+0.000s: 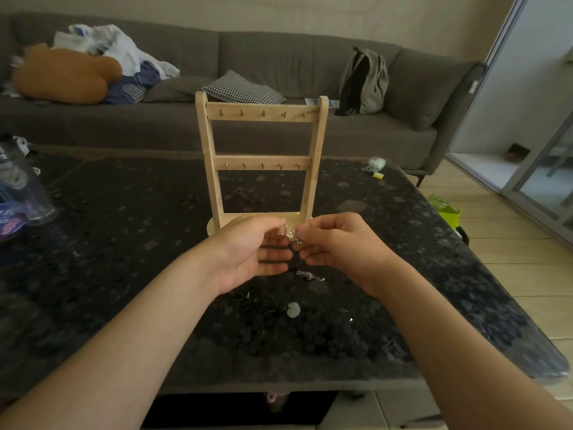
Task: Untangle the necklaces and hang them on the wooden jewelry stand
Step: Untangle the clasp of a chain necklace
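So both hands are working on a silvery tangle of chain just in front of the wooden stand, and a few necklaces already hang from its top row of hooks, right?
Not quite. The head view shows both rows of hooks on the wooden stand bare; nothing hangs there yet. The rest holds: the left hand and right hand pinch a silvery tangle of chain just in front of the stand's base.

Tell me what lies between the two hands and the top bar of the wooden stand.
In the head view, the left hand and right hand pinch a silver chain before the stand. Between them and the top bar: only the bare lower bar and open frame.
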A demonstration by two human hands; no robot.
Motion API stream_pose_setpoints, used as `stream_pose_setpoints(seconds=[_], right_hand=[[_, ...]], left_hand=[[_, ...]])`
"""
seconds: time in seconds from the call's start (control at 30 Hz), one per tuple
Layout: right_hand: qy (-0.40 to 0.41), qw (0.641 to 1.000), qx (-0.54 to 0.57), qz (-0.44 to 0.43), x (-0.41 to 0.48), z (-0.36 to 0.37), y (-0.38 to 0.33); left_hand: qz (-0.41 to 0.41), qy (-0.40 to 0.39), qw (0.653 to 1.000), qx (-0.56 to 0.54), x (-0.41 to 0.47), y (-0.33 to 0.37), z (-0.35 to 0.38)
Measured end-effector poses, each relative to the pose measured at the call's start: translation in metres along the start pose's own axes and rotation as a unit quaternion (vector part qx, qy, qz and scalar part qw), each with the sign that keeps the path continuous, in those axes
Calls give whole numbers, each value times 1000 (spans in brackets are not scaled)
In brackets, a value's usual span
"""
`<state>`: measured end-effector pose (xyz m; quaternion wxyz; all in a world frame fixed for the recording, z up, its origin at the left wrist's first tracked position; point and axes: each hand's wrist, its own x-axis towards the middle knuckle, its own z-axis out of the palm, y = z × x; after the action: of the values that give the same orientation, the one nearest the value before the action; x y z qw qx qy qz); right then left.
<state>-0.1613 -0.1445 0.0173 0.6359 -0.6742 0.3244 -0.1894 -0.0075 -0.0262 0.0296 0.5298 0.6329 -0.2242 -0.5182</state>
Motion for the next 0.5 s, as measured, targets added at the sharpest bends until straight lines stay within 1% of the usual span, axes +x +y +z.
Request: stream_pose_setpoints(seconds=[0.13,0.2,0.33,0.5], right_hand=[[-28,1000,14,-1,1,4,1],[-35,999,27,-3,1,5,1],[-28,997,71,-13,2,3,0],[0,994,103,-25,0,5,1]], left_hand=[[2,12,1000,0,2,-1,3],[11,15,1000,-20,0,0,5],[62,32,996,-64,-1,2,3],[94,45,993,-51,-1,0,0]])
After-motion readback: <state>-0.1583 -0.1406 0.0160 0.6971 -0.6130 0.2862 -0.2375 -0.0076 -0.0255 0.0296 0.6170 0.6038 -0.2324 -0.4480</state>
